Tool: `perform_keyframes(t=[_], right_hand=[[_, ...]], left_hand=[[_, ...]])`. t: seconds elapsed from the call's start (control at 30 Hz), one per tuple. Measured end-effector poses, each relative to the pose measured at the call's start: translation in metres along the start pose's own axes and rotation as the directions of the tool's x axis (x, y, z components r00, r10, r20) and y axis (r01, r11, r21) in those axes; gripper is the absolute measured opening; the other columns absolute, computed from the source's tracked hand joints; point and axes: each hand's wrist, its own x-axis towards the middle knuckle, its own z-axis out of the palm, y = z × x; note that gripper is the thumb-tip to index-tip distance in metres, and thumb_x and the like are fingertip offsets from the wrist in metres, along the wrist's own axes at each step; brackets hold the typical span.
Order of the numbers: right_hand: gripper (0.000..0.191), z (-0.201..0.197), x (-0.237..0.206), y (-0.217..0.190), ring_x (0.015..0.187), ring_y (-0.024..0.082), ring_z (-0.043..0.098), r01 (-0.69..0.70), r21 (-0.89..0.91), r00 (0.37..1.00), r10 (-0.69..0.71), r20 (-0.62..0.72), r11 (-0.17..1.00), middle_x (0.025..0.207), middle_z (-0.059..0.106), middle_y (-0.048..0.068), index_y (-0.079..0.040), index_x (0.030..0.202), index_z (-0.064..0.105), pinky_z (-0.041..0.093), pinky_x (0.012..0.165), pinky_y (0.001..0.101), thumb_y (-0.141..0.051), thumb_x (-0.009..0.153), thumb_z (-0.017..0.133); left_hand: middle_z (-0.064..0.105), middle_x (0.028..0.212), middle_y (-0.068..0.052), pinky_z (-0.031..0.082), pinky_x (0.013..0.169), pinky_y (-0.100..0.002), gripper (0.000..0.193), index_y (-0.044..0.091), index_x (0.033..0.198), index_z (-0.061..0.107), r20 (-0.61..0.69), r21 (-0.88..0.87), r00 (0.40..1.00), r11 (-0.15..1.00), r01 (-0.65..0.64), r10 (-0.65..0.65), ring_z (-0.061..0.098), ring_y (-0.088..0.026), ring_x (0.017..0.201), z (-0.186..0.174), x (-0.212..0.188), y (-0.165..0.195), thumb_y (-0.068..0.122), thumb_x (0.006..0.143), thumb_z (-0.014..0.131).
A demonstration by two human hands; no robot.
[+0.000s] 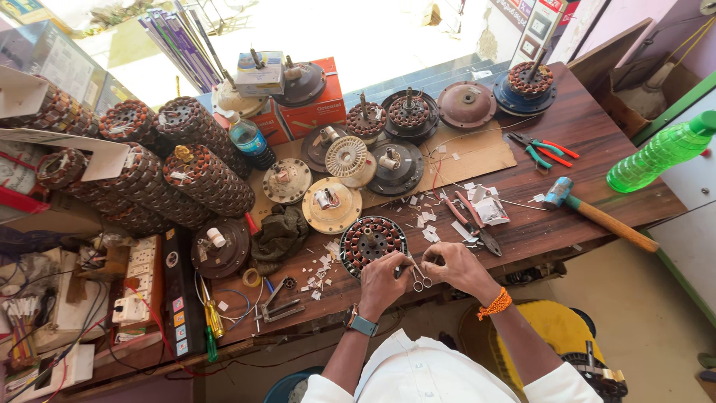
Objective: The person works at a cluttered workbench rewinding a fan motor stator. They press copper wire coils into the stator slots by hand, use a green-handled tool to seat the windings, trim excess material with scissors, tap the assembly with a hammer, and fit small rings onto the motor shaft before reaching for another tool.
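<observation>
My left hand [382, 282] and my right hand [456, 269] meet at the near edge of a dark wooden workbench [582, 134]. Between them are small scissors [418, 275], with loops hanging toward me; my right hand's fingers pinch near the blades, and my left hand's fingertips touch something small beside them, too small to make out. Just beyond my left hand lies a round fan stator [371, 240] with copper-red windings. White paper snippets [429, 224] are scattered around it.
Stacks of wound stators [186, 172] fill the left. Fan motor housings [332, 203] crowd the middle. Pliers [470, 220], green-and-red cutters [543, 149], a hammer [597, 213] and a green bottle [660, 153] lie right. A switchboard [138, 287] and screwdrivers [211, 321] sit near left.
</observation>
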Motion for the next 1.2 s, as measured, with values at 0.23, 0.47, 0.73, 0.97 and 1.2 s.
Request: perform_keyframes(t=[0.23, 0.47, 0.73, 0.97, 1.2], right_hand=[[0.030, -0.004, 0.004, 0.006, 0.084, 0.027, 0.074, -0.034, -0.101, 0.999, 0.037, 0.031, 0.994, 0.093, 0.077, 0.015, -0.002, 0.099, 0.076, 0.056, 0.079, 0.0387, -0.028, 0.083, 0.075], [0.027, -0.021, 0.001, 0.023, 0.083, 0.025, 0.075, -0.001, -0.120, 1.000, 0.001, -0.002, 0.993, 0.091, 0.077, 0.013, -0.003, 0.098, 0.077, 0.057, 0.078, 0.0374, -0.026, 0.083, 0.076], [0.024, -0.020, -0.020, 0.031, 0.067, 0.011, 0.055, -0.159, 0.252, 0.966, 0.203, -0.159, 0.955, 0.074, 0.067, 0.006, -0.002, 0.103, 0.078, 0.047, 0.061, 0.0302, -0.024, 0.094, 0.072], [0.024, -0.003, -0.028, 0.049, 0.071, 0.010, 0.063, -0.101, 0.457, 0.965, 0.199, -0.170, 0.883, 0.079, 0.070, 0.004, 0.001, 0.100, 0.075, 0.052, 0.066, 0.0261, -0.021, 0.097, 0.066], [0.025, -0.005, -0.037, 0.055, 0.072, 0.012, 0.059, 0.043, 0.650, 0.939, 0.191, -0.285, 0.759, 0.082, 0.066, 0.005, 0.005, 0.096, 0.068, 0.048, 0.067, 0.0260, -0.018, 0.105, 0.063]], left_hand=[[0.075, 0.091, -0.001, 0.054, 0.071, -0.039, 0.009, 0.013, 0.089, 0.073, -0.035, 0.017, 0.999, 1.000, -0.025, 0.026, 0.072, -0.027, 0.084, -0.002, -0.002, 0.003, 0.016, 0.082, 0.077], [0.075, 0.090, -0.001, 0.055, 0.069, -0.038, 0.008, 0.012, 0.089, 0.073, -0.044, -0.004, 0.999, 1.000, -0.013, 0.013, 0.072, -0.025, 0.082, -0.006, 0.000, 0.013, 0.016, 0.083, 0.076], [0.074, 0.088, -0.002, 0.051, 0.061, -0.032, 0.010, 0.010, 0.094, 0.075, -0.041, -0.222, 0.998, 0.975, 0.032, -0.042, 0.067, -0.017, 0.070, -0.014, 0.008, 0.020, 0.019, 0.089, 0.076], [0.066, 0.079, 0.005, 0.046, 0.060, -0.022, 0.010, 0.004, 0.098, 0.072, 0.009, -0.596, 0.982, 0.787, 0.158, -0.190, 0.056, 0.000, 0.069, -0.016, 0.011, 0.016, 0.014, 0.094, 0.073], [0.067, 0.080, 0.003, 0.050, 0.062, -0.023, 0.008, 0.005, 0.099, 0.070, 0.031, -0.727, 0.972, 0.662, 0.182, -0.233, 0.060, -0.003, 0.070, -0.015, 0.012, 0.019, 0.013, 0.096, 0.071]])
